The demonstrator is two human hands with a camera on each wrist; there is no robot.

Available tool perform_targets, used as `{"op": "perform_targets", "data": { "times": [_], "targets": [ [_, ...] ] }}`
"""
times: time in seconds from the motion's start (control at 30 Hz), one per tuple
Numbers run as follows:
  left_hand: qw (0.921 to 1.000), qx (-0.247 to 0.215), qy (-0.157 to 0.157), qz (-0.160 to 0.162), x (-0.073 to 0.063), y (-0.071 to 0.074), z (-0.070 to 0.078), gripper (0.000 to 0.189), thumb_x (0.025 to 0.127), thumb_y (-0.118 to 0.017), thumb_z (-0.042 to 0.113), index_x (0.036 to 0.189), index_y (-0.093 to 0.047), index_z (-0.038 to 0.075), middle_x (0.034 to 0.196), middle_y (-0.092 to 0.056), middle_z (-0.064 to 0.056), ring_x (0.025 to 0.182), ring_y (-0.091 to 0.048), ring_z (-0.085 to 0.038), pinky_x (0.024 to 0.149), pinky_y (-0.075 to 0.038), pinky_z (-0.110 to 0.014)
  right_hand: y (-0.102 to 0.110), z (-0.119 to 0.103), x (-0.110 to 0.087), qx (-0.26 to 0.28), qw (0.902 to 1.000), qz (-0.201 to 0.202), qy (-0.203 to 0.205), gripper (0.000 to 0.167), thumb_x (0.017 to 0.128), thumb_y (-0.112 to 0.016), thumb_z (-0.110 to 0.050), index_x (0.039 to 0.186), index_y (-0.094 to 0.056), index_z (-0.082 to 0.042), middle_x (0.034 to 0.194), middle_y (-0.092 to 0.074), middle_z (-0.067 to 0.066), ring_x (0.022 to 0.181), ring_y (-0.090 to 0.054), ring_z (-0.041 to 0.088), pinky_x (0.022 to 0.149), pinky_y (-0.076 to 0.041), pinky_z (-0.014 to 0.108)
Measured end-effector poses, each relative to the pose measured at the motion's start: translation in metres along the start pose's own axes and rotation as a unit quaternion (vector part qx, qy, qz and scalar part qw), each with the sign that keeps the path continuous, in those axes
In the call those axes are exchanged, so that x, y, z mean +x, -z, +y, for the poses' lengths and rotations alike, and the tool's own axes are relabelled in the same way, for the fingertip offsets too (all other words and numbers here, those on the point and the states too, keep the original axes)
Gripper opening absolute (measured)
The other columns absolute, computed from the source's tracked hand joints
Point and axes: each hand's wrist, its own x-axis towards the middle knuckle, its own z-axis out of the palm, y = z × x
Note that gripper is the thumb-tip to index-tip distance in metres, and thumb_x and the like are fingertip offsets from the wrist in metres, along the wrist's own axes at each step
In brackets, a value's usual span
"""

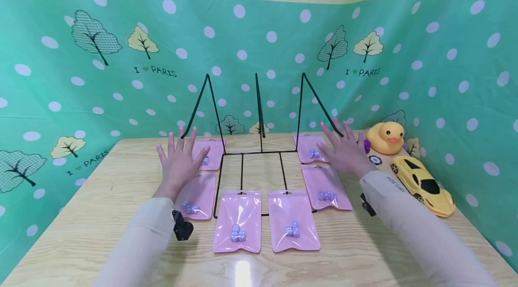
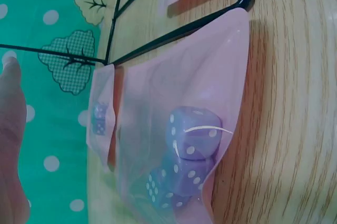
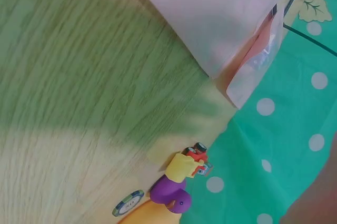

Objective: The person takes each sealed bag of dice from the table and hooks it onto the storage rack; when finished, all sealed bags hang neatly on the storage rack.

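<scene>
My left hand (image 1: 181,164), fingers spread, is over the left side of a black wire rack (image 1: 259,152), overlapping two pink pouches in the head view. Purple dice (image 2: 194,132) show through the nearer left pouch (image 2: 142,113). Fingers spread too, my right hand (image 1: 349,154) is beside the right-hand pouches, close to the tip of a rack prong. Neither hand holds anything. Two more pouches, a front left one (image 1: 226,208) and a front right one (image 1: 283,208), lie at the rack's near edge, each with dice inside. In the right wrist view a pouch (image 3: 216,8) fills the top.
On the right stand a yellow rubber duck (image 1: 385,137) and a yellow toy car (image 1: 425,186). Beside them are a purple toy duck (image 3: 169,192), a small yellow toy (image 3: 180,168), a red toy vehicle (image 3: 197,155) and a round disc (image 3: 128,203). A green dotted cloth (image 1: 243,30) hangs behind the wooden table (image 1: 97,210).
</scene>
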Motion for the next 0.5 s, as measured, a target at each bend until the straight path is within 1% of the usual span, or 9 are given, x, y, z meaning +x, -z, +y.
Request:
{"op": "perform_targets", "data": {
  "times": [0.1, 0.2, 0.33, 0.43, 0.5],
  "targets": [
    [0.9998, -0.019, -0.006, 0.006, 0.0, 0.001, 0.002, 0.079, 0.105, -0.037, 0.061, 0.165, -0.006, 0.019, 0.167, -0.008, -0.025, 0.153, 0.013, -0.043, 0.111, 0.019, -0.068, 0.002, 0.003, 0.001, 0.001, 0.9997, 0.02, 0.01, 0.07, 0.106, -0.025, -0.06, 0.165, -0.005, -0.027, 0.17, 0.012, 0.011, 0.153, 0.011, 0.044, 0.112, 0.014, 0.072],
    [0.9992, -0.037, -0.014, 0.011, 0.001, 0.001, 0.005, 0.078, 0.105, -0.04, 0.057, 0.165, -0.01, 0.016, 0.164, -0.017, -0.027, 0.153, 0.007, -0.044, 0.113, 0.017, -0.068, 0.002, 0.007, 0.001, 0.0, 0.9988, 0.043, 0.023, 0.069, 0.108, -0.028, -0.057, 0.165, -0.01, -0.023, 0.17, 0.006, 0.013, 0.153, 0.002, 0.045, 0.113, 0.007, 0.073],
    [0.9981, -0.054, -0.018, 0.025, 0.003, 0.0, 0.012, 0.076, 0.106, -0.045, 0.051, 0.164, -0.016, 0.012, 0.165, -0.018, -0.026, 0.152, -0.007, -0.047, 0.116, 0.011, -0.066, 0.003, 0.01, -0.001, 0.009, 0.9966, 0.074, 0.034, 0.067, 0.109, -0.031, -0.051, 0.164, -0.014, -0.017, 0.17, -0.005, 0.017, 0.152, -0.011, 0.046, 0.116, -0.005, 0.069],
    [0.9965, -0.069, -0.016, 0.044, 0.005, -0.001, 0.018, 0.073, 0.106, -0.049, 0.045, 0.162, -0.021, 0.008, 0.165, -0.019, -0.025, 0.149, -0.018, -0.048, 0.118, 0.003, -0.066, 0.006, 0.011, -0.002, 0.026, 0.9953, 0.089, 0.028, 0.067, 0.11, -0.034, -0.048, 0.163, -0.018, -0.01, 0.168, -0.013, 0.02, 0.15, -0.017, 0.047, 0.118, -0.013, 0.066],
    [0.9946, -0.086, -0.013, 0.056, 0.006, -0.002, 0.022, 0.07, 0.106, -0.051, 0.041, 0.161, -0.025, 0.006, 0.164, -0.021, -0.025, 0.148, -0.023, -0.047, 0.119, -0.001, -0.065, 0.008, 0.011, -0.003, 0.045, 0.9945, 0.093, 0.018, 0.066, 0.11, -0.036, -0.046, 0.162, -0.021, -0.008, 0.167, -0.019, 0.02, 0.149, -0.02, 0.047, 0.118, -0.017, 0.064]
  ]
}}
